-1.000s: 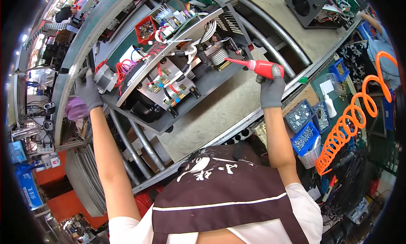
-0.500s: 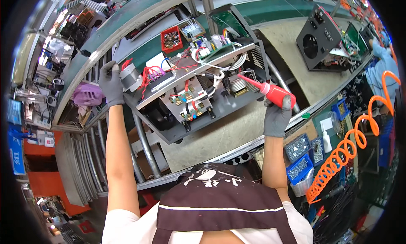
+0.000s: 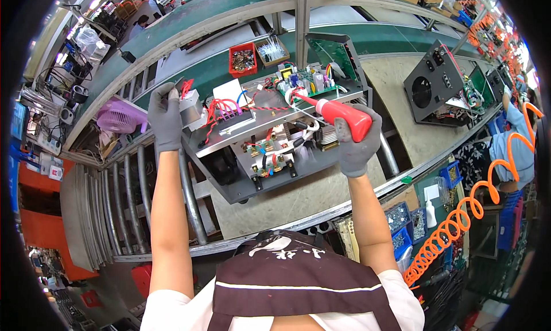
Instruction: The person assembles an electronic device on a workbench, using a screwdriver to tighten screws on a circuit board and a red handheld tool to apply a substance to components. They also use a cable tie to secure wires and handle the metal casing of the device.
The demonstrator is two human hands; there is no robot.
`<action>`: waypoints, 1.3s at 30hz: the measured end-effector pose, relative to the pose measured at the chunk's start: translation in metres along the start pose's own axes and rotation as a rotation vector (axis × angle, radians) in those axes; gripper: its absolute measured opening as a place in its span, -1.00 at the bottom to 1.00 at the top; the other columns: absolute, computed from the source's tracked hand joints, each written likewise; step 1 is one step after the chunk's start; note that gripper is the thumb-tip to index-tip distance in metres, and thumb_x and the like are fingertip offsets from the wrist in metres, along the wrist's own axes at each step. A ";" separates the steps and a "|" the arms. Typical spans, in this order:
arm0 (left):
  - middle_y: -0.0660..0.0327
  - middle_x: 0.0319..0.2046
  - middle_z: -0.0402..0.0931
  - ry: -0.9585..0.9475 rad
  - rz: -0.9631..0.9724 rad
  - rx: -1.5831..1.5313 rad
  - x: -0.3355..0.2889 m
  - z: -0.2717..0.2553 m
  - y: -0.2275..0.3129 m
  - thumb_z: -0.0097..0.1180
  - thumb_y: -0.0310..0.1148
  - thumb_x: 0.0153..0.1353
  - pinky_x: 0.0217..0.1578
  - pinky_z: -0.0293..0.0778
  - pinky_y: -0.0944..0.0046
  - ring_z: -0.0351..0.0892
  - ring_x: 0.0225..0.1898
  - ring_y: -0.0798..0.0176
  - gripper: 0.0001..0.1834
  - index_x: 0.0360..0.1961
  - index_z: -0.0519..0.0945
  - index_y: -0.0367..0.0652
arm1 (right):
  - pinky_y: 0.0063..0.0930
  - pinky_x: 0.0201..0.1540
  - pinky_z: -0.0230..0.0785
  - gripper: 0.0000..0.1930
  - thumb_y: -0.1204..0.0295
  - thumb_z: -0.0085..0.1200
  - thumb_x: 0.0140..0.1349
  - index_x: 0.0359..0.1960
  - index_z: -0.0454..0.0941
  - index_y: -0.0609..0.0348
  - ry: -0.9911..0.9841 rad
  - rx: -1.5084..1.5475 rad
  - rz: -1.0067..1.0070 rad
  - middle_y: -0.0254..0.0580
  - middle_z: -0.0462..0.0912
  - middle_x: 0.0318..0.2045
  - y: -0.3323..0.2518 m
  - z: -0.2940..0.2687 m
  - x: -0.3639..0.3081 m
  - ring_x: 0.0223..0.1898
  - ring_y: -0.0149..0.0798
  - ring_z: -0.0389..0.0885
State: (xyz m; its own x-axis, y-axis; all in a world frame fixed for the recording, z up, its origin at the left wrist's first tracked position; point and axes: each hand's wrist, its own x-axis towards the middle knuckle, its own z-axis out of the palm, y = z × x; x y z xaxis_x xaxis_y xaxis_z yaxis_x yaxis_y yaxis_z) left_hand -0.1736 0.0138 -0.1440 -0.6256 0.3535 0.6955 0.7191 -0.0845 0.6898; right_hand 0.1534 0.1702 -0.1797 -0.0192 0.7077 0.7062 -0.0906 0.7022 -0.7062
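Note:
An open grey metal chassis (image 3: 270,170) packed with circuit boards and red wiring stands tilted on the bench in front of me. My left hand (image 3: 164,117), in a grey glove, grips the chassis's upper left corner beside a small metal block (image 3: 190,106). My right hand (image 3: 356,144), also gloved, is closed around a red powered screwdriver (image 3: 338,113). The tool's tip points left at the green circuit board (image 3: 301,84) on top of the chassis.
A black fan-fronted unit (image 3: 436,84) sits further right on the bench. Small red and tan parts trays (image 3: 243,58) lie behind the chassis. Blue screw bins (image 3: 402,228) and an orange coiled air hose (image 3: 459,216) hang at my right. A pink fan (image 3: 117,117) is at left.
The view has swung so the chassis sits more centred. My right hand has carried the screwdriver up and left until its tip is over the top circuit board. My left hand keeps its hold.

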 end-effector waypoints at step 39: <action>0.27 -0.27 0.52 0.025 -0.009 -0.005 -0.005 -0.011 -0.005 0.07 -0.48 0.19 -0.17 0.39 0.46 0.47 -0.25 0.45 -0.84 -0.20 0.52 -0.29 | -0.47 -0.21 0.41 -0.56 0.43 0.35 -0.10 -0.20 0.40 0.26 0.074 -0.098 -0.055 -0.11 0.55 -0.29 0.011 -0.020 -0.005 -0.30 -0.26 0.54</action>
State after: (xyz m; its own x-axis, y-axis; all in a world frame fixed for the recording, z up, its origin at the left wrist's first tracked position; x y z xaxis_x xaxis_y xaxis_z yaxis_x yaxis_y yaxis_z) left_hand -0.1777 0.0019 -0.1486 -0.6391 0.3311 0.6942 0.7120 -0.0867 0.6968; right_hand 0.1723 0.1762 -0.1922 0.0571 0.6695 0.7406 0.0079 0.7415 -0.6709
